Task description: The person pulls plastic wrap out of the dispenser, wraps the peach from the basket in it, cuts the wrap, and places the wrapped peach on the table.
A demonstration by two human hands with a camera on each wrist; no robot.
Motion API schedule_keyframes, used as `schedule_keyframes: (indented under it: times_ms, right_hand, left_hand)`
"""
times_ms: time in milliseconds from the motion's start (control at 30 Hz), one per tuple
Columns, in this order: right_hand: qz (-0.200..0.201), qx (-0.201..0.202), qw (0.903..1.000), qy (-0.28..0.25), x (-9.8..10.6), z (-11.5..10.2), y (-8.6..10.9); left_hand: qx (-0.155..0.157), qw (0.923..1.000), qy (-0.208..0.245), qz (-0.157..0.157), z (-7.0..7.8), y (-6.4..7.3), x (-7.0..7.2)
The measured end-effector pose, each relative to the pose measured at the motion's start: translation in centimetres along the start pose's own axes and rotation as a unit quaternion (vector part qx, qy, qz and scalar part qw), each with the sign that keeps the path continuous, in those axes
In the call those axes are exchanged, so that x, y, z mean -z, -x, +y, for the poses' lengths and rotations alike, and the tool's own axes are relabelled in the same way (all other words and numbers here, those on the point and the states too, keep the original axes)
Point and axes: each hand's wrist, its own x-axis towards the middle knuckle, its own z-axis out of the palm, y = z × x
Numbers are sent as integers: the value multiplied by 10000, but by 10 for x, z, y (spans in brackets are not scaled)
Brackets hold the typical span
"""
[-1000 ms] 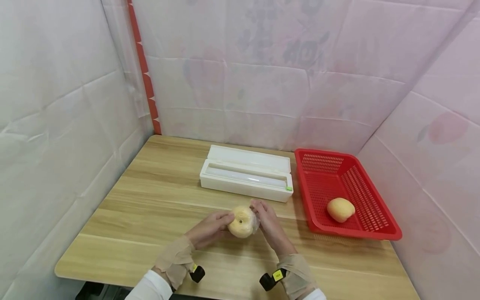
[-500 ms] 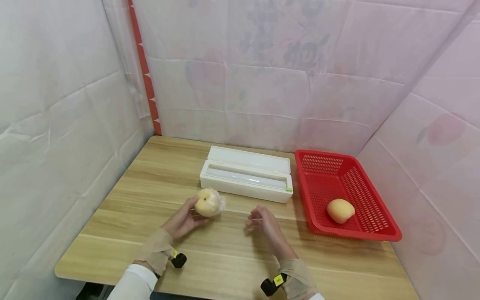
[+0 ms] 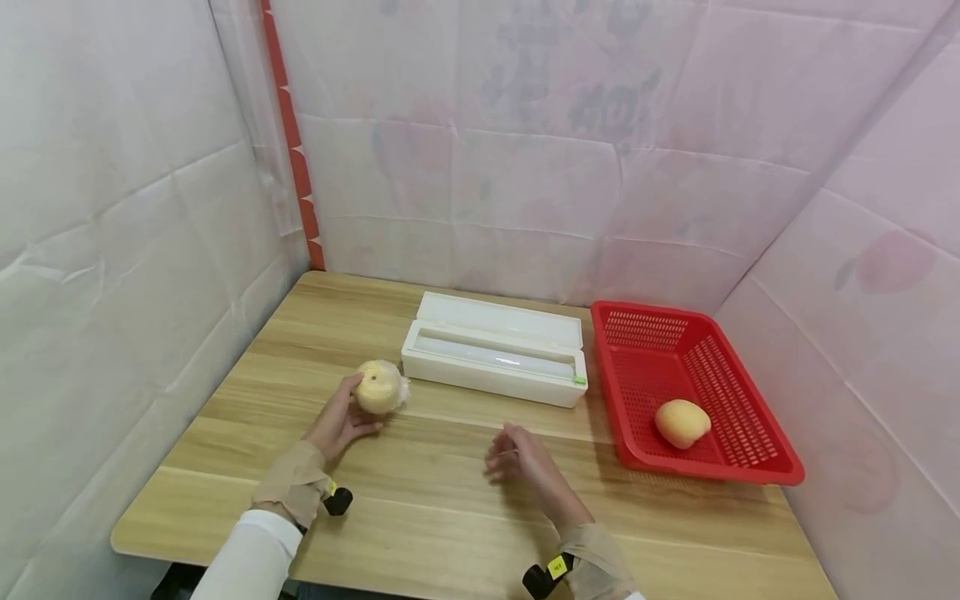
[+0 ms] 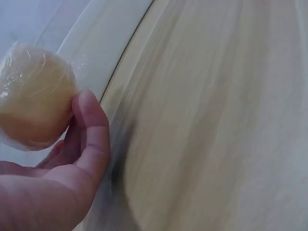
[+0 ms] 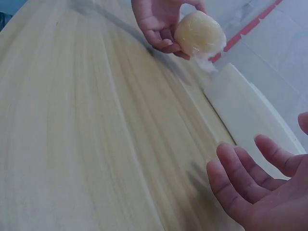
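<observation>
Left hand (image 3: 330,427): pinched the wrapped fruit (image 3: 381,387) between thumb and fingers, above the left half of the desk (image 3: 247,467).
White box (image 3: 491,382): stood open near the back edge.
Right hand (image 3: 528,458): hovered, fingers loosely spread.
Red basket (image 3: 708,468): stood along the right edge, yellow fruit (image 3: 681,423) inside.

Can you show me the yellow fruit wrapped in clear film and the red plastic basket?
Round yellow fruit in clear film (image 3: 379,388): head view, its visible middle.
Red rectangular plastic basket (image 3: 649,377): head view, its bare floor.

red strip (image 3: 288,117) along pale printed sheeting (image 3: 525,183) behind a wood-grained table (image 3: 427,521)
</observation>
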Motion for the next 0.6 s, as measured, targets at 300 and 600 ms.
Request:
schedule_keyframes:
  times_ms: [300, 600]
  right_hand:
    - [-104, -99, 9999, -65, 8, 8, 7]
    - [-121, -63, 9998, -159, 15, 9, 14]
  left_hand:
    - [-267, 9851, -1363, 1009, 14, -9, 9]
    - [-379, 8893, -4188, 1800, 15, -14, 5]
